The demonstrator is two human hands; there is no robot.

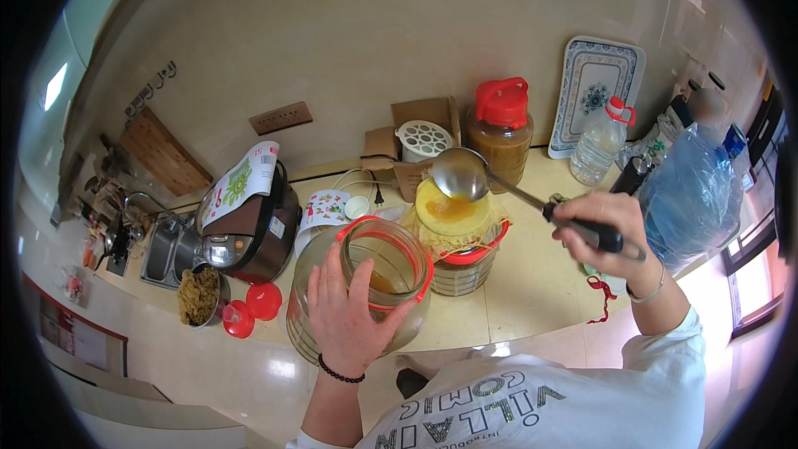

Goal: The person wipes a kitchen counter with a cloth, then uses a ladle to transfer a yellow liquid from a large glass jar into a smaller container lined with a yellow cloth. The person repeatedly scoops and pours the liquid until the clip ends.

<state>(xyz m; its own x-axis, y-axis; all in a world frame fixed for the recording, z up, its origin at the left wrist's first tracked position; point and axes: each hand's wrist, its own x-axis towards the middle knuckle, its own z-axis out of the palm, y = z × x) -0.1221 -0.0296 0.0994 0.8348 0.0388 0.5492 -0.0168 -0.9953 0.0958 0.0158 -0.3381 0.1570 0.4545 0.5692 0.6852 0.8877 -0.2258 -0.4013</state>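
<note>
My right hand (pixel 605 231) grips the black handle of a metal ladle (pixel 461 174). The ladle's bowl hangs tipped over a yellow straining cloth (pixel 452 212), where a pool of amber liquid lies. That cloth is spread across the mouth of a ribbed glass jar (pixel 464 274) with a red rim band. On the near left, my left hand (pixel 349 312) rests with fingers spread on the rim of a large open glass jar (pixel 299 299). A little brownish liquid (pixel 381 284) shows down inside it; the rest of its contents are hidden by my hand.
Left stand a rice cooker (pixel 249 218), two red lids (pixel 264 301) and a pot of brown pulp (pixel 199 296). Behind are a cardboard box (pixel 411 181) and a red-capped jar of brown liquid (pixel 502 143). A water bottle (pixel 595 146) and blue plastic bag (pixel 689 193) stand right.
</note>
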